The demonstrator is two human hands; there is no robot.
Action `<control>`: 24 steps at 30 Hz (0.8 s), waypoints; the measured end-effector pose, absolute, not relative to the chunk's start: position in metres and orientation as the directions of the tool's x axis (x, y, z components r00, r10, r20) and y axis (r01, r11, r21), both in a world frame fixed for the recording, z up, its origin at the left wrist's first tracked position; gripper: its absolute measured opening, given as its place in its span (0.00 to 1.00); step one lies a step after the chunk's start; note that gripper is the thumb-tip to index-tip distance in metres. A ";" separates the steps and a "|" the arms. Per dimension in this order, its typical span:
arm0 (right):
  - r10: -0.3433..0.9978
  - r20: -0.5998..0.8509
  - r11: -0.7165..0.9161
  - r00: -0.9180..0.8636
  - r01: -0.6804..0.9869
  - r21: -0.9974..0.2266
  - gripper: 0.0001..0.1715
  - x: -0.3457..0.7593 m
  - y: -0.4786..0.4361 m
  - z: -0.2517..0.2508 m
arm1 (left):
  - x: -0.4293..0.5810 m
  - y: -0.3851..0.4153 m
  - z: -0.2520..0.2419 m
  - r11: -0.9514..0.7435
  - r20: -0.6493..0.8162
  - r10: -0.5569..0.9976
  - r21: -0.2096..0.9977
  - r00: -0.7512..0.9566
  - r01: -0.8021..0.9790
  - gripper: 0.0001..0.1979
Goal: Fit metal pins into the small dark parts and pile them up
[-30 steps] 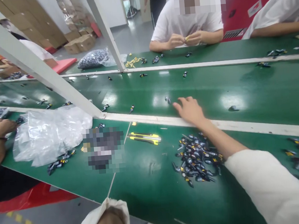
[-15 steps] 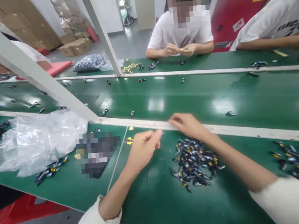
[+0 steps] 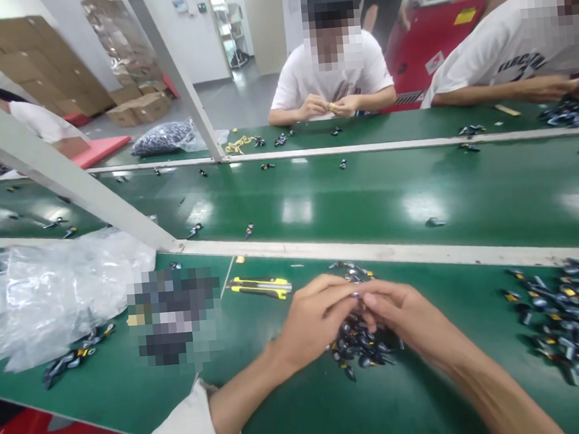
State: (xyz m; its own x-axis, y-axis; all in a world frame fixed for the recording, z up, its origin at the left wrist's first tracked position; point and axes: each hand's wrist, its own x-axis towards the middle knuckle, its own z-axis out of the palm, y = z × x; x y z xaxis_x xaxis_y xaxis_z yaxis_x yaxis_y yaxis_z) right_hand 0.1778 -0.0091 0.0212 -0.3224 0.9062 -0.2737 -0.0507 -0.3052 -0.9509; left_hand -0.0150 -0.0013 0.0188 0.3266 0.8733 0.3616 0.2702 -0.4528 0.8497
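Note:
My left hand (image 3: 313, 319) and my right hand (image 3: 403, 313) meet fingertip to fingertip just above a pile of small dark metal parts with yellow bits (image 3: 357, 343) on the near green bench. Both hands have their fingers pinched together around something small that I cannot make out. The pile lies partly hidden under my fingers. A yellow and black utility knife (image 3: 259, 287) lies to the left of my left hand.
A second heap of the same parts (image 3: 567, 305) lies at the right. Crumpled clear plastic bags (image 3: 55, 295) lie at the left. A green conveyor belt (image 3: 358, 201) carries scattered parts. A white slanted frame post (image 3: 60, 175) crosses left. People work at the far side.
Both hands have drawn back from the white belt rail toward me and come together over the pile. The view has tilted slightly up.

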 end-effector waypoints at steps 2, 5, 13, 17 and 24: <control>0.881 -0.300 -0.375 -0.366 -0.153 -0.914 0.19 0.180 -0.010 0.021 | -0.015 -0.002 0.018 -0.450 0.380 0.883 0.853 0.275 0.264 0.11; 0.891 -0.302 -0.397 -0.340 -0.256 -0.881 0.21 0.181 -0.012 0.018 | -0.013 -0.006 0.017 -0.440 0.385 0.892 0.858 0.237 0.265 0.10; 0.936 -0.305 -0.349 -0.173 -0.363 -0.864 0.12 0.167 -0.022 0.009 | -0.004 -0.019 0.010 -0.487 0.470 0.873 0.829 0.130 0.276 0.12; 0.969 -0.242 -0.248 -0.054 -0.241 -0.938 0.10 0.159 -0.029 0.016 | -0.001 -0.023 0.011 -0.537 0.527 0.842 0.796 0.116 0.280 0.15; 0.987 -0.105 -0.095 0.124 -0.085 -0.992 0.08 0.150 -0.035 0.018 | 0.002 -0.023 0.005 -0.667 0.649 0.742 0.688 0.168 0.287 0.16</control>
State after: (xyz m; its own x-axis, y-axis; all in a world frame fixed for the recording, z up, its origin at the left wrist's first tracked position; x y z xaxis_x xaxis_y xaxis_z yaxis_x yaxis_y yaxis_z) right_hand 0.1502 -0.0352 0.0184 0.1240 0.9867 -0.1047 -0.0851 -0.0945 -0.9919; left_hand 0.0020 -0.0227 0.0046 0.1676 0.7418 0.6494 0.2865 -0.6669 0.6878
